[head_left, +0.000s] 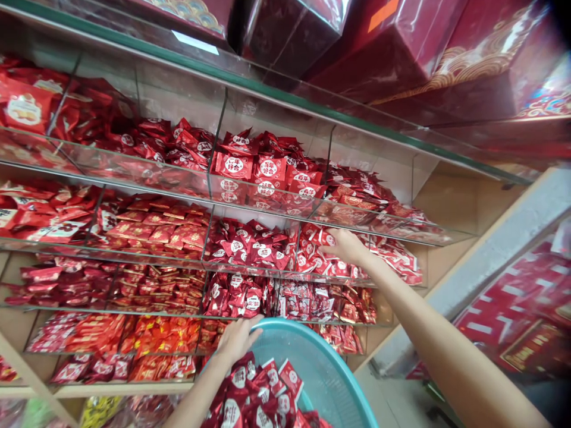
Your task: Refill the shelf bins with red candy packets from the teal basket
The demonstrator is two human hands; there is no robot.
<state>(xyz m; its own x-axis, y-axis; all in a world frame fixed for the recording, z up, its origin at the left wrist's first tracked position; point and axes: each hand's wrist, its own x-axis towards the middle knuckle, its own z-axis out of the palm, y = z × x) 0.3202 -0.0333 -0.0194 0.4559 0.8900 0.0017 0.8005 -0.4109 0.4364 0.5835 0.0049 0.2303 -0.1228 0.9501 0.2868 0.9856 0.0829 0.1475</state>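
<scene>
A teal plastic basket with dark red and bright red packets inside is at the bottom centre. My left hand is closed on the basket's left rim, thumb on the inner side. My right hand reaches over the front of a shelf compartment, its fingers stretched out over small red packets with white labels. No packet shows clearly in it. Left of these packets, behind a clear divider, lie dark red packets with round white labels.
Clear-fronted shelves hold several rows of red, gold and orange packets. Large wrapped red boxes stand on a glass shelf overhead. A slanted wooden side panel bounds the shelves on the right, with red goods beyond it.
</scene>
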